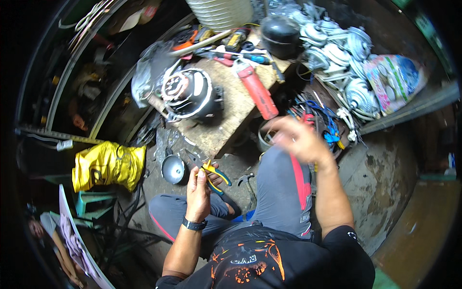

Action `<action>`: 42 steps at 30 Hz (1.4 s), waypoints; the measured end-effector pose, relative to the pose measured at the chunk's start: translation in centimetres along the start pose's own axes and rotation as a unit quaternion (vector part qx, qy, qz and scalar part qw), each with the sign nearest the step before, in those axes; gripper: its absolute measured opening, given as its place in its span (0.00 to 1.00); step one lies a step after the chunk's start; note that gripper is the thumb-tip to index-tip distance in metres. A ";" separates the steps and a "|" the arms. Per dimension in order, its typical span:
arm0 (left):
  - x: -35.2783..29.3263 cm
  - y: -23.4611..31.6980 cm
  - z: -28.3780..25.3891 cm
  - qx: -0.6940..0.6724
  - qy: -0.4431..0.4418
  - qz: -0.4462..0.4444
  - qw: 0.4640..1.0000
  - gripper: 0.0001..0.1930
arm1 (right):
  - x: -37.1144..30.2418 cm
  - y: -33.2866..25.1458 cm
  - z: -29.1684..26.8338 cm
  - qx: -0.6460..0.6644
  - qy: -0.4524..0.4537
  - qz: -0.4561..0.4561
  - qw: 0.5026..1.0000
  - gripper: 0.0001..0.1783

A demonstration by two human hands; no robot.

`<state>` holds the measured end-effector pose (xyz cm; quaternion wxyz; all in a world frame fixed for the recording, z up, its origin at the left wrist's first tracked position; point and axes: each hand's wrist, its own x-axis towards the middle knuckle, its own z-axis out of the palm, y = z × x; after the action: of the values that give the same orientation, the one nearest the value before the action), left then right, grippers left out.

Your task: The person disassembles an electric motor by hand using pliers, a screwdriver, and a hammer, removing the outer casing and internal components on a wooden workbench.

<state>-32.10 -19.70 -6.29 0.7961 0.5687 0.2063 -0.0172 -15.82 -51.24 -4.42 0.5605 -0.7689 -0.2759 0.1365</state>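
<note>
Your left hand (198, 192) looks closed around the pliers with yellow and dark blue-green handles (211, 168): the thumb is on the near side, and your fingers show between the spread handles. The grip seems loose, and the metal nose points forward and to the left. Whether something small is also pinched at your thumb tip, I cannot tell.

Your right hand (301, 140) is blurred above your right knee, fingers bent and pointing left. I cannot tell how wide it is, or whether it holds anything.

Just beyond your right fingertips in the view is the near end of the long red box-shaped tool (256, 90), lying over the edge of the pale wooden board (214, 137). Ahead of your left hand, on that board, is the black rounded metal housing with a pale ring around its top (199, 98). Just left of your left hand is the grey round metal bowl (173, 169); to its right, on the floor, lies the small claw hammer (246, 179).

My reading is that you are at a hand-tool step, with the pliers ready rather than biting on anything I can make out. Using them calls for a firmer hold, handles squared in your palm, and the right hand free to steady the piece, clear of the red tool's overhanging end.
</note>
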 end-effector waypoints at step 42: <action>13.7 -28.4 -11.9 0.634 0.188 -0.046 0.749 0.22 | -3.5 12.7 -3.4 0.338 0.240 0.137 0.899 0.28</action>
<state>-30.67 -15.97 -39.75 0.1959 0.9242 0.3193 -0.0738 -13.45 -58.77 -15.56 0.8118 -0.5727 0.0380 0.1080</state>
